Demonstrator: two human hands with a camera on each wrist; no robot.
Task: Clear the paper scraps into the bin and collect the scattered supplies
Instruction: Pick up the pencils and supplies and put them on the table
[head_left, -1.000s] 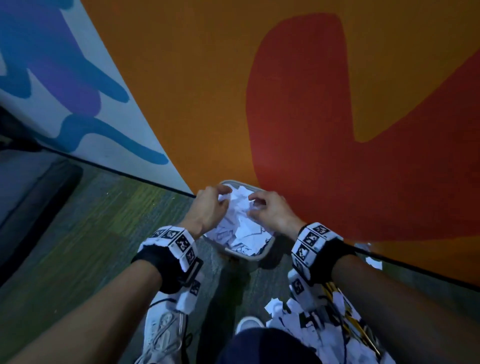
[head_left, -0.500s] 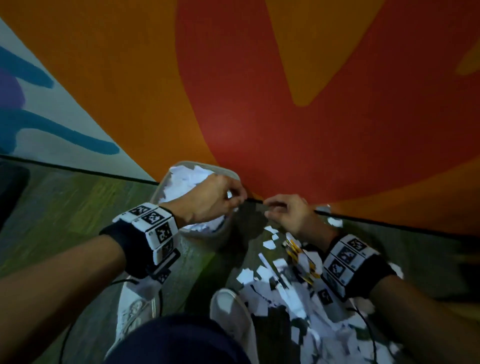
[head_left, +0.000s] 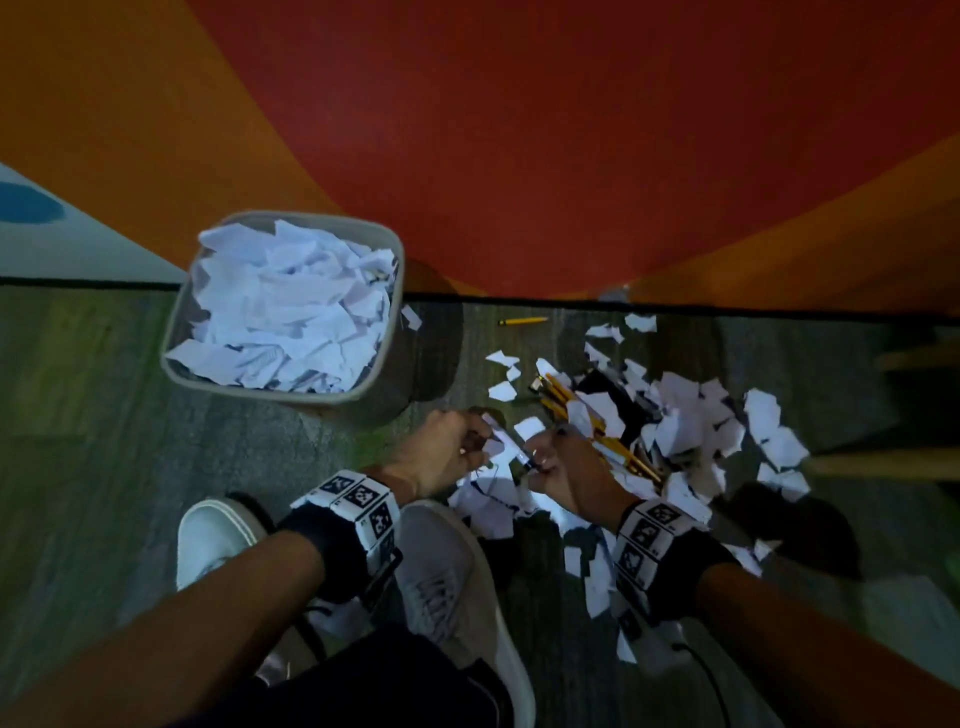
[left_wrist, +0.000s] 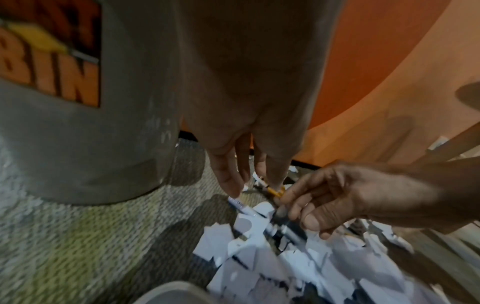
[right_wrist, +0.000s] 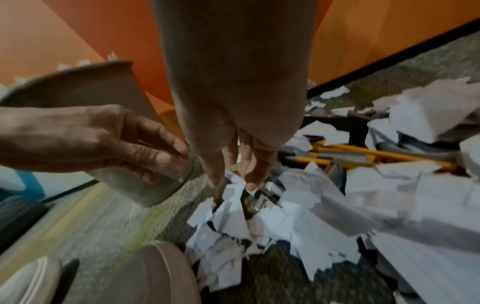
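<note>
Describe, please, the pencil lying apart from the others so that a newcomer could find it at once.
Start at the grey bin heaped with paper against the orange and red wall. Follow the black baseboard to the right from the bin: the lone pencil lies on bare carpet just below it. Unlike the yellow pencils bundled in the scrap pile, it lies alone, with no paper on it.

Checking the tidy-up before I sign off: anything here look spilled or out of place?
Yes. Torn paper scraps litter the carpet right of the bin, burying yellow pencils; one pencil lies alone by the wall.
</note>
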